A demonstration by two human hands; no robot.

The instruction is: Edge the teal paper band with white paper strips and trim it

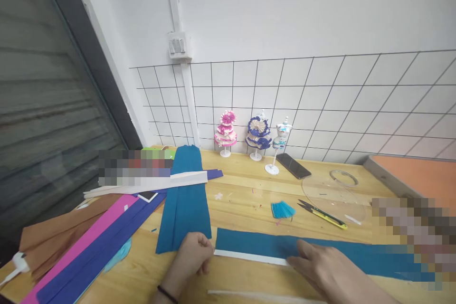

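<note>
A long teal crepe-paper strip [256,242] lies flat across the front of the table. A narrow white strip [249,257] runs along its near edge. At the left end of that white strip is my left hand [194,251], its fingers closed in a pinch; what sits between them is hidden. My right hand [327,266] rests palm down over the teal paper, fingers stretched and touching the white strip's right part. Another pleated teal paper piece [188,213] lies beyond my left hand. A pale thin strip [249,293] lies along the front edge.
Brown [67,235], pink [89,242] and purple paper [96,251] spread at left. Yellow thread snips [324,215], a pleated blue fan [282,210] and a phone [294,166] lie at right. Small decorated dress stands [225,140] line the back, before a wire grid.
</note>
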